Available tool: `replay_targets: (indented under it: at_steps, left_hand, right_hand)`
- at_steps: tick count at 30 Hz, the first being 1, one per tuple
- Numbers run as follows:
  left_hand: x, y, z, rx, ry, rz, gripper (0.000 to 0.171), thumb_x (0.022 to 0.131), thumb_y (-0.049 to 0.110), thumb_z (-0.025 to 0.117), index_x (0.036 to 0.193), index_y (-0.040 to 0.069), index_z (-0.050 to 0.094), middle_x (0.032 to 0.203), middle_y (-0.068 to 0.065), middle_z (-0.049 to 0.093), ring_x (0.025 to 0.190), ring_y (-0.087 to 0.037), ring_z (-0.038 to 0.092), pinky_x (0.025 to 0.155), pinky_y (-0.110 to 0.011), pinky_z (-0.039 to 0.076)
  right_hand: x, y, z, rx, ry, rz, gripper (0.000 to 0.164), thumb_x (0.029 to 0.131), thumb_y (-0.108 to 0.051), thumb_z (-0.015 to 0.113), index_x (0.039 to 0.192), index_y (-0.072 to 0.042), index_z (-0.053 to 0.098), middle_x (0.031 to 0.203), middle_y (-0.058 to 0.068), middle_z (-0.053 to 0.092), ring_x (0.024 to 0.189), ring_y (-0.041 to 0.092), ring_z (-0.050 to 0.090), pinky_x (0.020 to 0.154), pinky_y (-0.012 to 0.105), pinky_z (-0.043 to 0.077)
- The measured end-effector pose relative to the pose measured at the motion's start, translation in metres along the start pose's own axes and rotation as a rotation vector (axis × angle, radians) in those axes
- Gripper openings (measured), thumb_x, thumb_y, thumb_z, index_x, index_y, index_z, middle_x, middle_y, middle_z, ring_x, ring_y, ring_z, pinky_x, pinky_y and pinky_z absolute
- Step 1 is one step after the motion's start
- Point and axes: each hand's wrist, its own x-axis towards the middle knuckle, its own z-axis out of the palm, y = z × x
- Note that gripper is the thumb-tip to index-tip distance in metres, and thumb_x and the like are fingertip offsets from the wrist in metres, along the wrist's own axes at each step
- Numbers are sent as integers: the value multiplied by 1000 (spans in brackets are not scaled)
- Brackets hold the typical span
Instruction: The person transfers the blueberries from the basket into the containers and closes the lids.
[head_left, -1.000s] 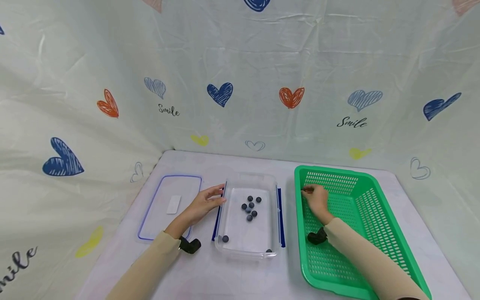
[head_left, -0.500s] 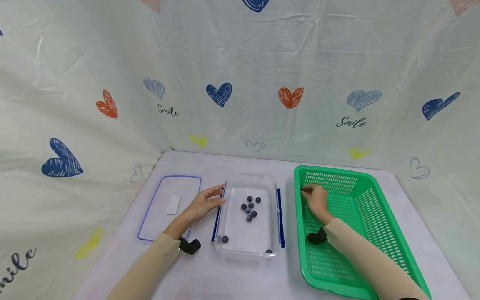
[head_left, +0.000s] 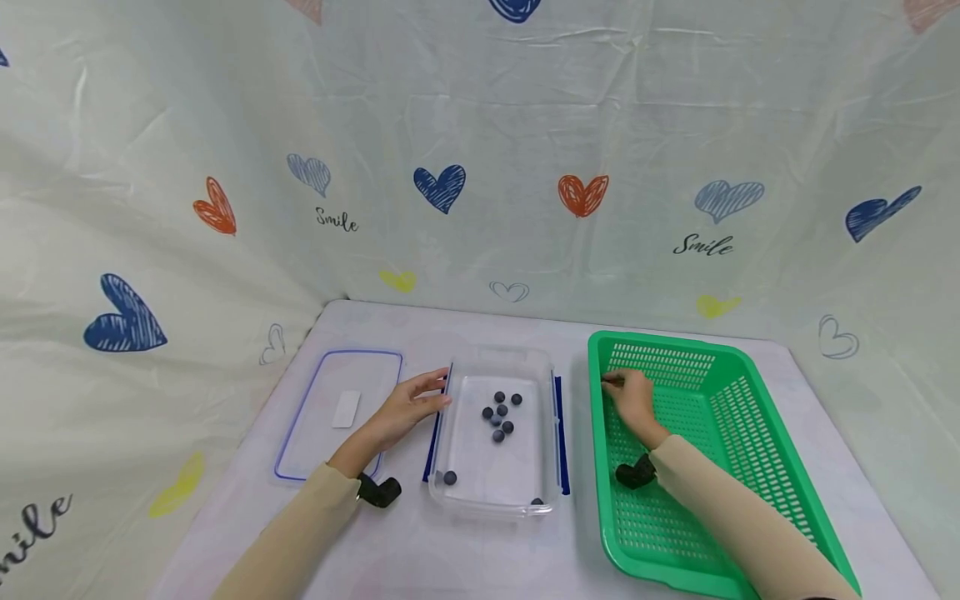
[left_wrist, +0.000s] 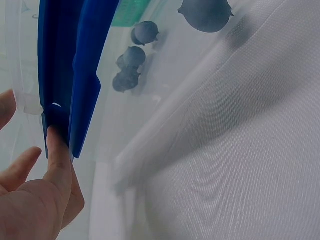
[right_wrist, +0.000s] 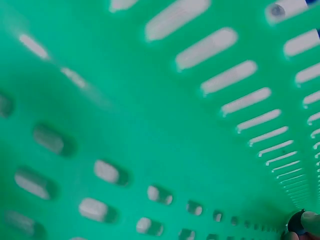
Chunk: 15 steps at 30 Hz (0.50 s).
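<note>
A clear plastic box (head_left: 517,471) with blue side latches stands mid-table, holding several loose blueberries (head_left: 507,427). My left hand (head_left: 405,410) rests against its left wall with fingers mostly straight. In the left wrist view, a fingertip touches the blue latch (left_wrist: 90,85). My right hand (head_left: 634,403) is inside the green basket (head_left: 716,433), by its left wall near the far corner. Between its thumb and finger it pinches a dark round blueberry (right_wrist: 296,222), partly hidden, at the lower right edge of the right wrist view.
The box's clear lid (head_left: 307,417), with a blue rim, lies flat to the left; a white rectangular piece (head_left: 347,409) is on it. The green basket's slotted walls rise around the right hand. A patterned curtain (head_left: 510,125) hangs behind the table.
Very little differs. The right hand's fingers shift slightly at the basket's left wall; the left hand, the box and its blueberries stay where they were.
</note>
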Motion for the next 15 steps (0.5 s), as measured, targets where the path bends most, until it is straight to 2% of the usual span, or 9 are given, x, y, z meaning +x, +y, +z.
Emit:
replay_targets:
  at_steps: [15]
  left_hand:
    - [1,-1,0,13,4,-6,65,97,21,69,153,6,39,148,-26,43,136,-44,40,109,-52,37]
  right_hand:
    - [2,-1,-15,91,-41,29,20,95,3,64,110,14,68,111,31,66,104,44,65,83,50,56]
